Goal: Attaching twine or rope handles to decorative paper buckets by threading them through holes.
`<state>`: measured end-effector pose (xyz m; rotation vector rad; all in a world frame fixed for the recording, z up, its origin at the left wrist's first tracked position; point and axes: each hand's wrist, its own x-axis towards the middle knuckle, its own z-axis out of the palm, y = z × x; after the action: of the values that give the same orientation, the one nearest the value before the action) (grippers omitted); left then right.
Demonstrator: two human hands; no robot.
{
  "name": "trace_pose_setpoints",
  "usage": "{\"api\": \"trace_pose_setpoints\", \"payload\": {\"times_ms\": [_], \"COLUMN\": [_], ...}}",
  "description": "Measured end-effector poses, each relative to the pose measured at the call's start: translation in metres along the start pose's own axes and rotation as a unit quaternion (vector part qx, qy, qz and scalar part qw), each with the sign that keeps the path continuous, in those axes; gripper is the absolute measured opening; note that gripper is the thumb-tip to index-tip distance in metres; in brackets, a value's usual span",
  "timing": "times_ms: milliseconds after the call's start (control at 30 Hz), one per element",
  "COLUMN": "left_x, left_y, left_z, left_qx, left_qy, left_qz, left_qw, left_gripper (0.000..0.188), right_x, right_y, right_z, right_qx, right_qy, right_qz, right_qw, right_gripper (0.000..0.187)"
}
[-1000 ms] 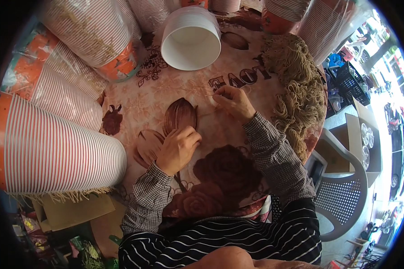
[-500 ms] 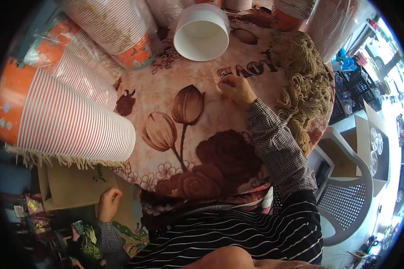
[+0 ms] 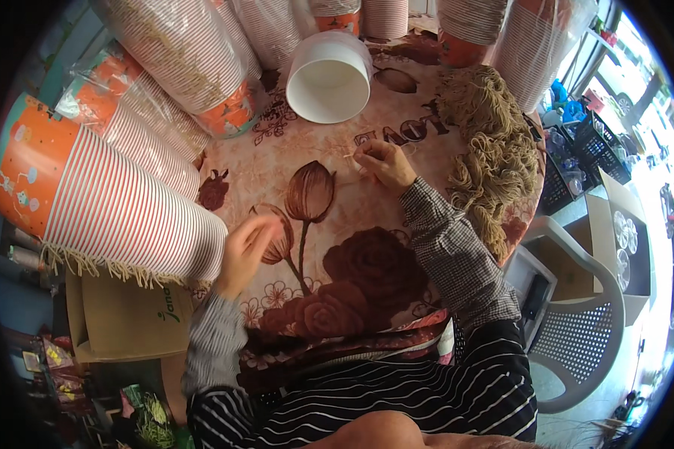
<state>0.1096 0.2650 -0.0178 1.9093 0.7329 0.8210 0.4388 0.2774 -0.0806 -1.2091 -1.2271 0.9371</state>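
Observation:
Over the middle of the patterned tablecloth [image 3: 292, 299] is my right hand [image 3: 386, 163], its thumb and fingers pinched together. A thin pale strand [image 3: 350, 155] of twine shows at the fingertips. My left hand [image 3: 246, 251] hovers above the cloth's left part, close to the open end of a long stack of paper buckets [image 3: 135, 198]. Motion blurs its fingers. To the right of my right hand lies a loose heap of tan twine [image 3: 498, 142]. Ahead, a white paper bucket [image 3: 328, 90] rests on its side, mouth toward me.
Plastic-wrapped bucket stacks [image 3: 180, 60] line the table's left and far sides. Another wrapped stack [image 3: 539, 52] stands at the far right. Beyond the right edge are a grey plastic chair [image 3: 610, 322] and black crates [image 3: 599, 146]. A cardboard box [image 3: 127, 318] sits below the left edge.
My left hand has risen from beside the table to above the cloth. My right hand has come slightly nearer, still pinched. The view has tilted a little.

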Motion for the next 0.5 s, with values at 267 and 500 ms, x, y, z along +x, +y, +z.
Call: {"api": "trace_pose_setpoints", "payload": {"times_ms": [267, 500], "left_x": [0.135, 0.130], "left_y": [-0.035, -0.051], "left_z": [0.109, 0.112], "left_qx": [-0.038, 0.079], "left_qy": [0.040, 0.110], "left_qz": [-0.101, -0.003], "left_qw": [0.993, 0.991], "left_gripper": [0.073, 0.051], "right_x": [-0.002, 0.005], "right_y": [0.002, 0.005], "right_z": [-0.005, 0.002], "right_qx": [0.018, -0.046], "right_qy": [-0.016, -0.054], "right_qz": [-0.008, -0.003], "right_qw": [1.000, 0.997], "right_gripper": [0.014, 0.012]}}
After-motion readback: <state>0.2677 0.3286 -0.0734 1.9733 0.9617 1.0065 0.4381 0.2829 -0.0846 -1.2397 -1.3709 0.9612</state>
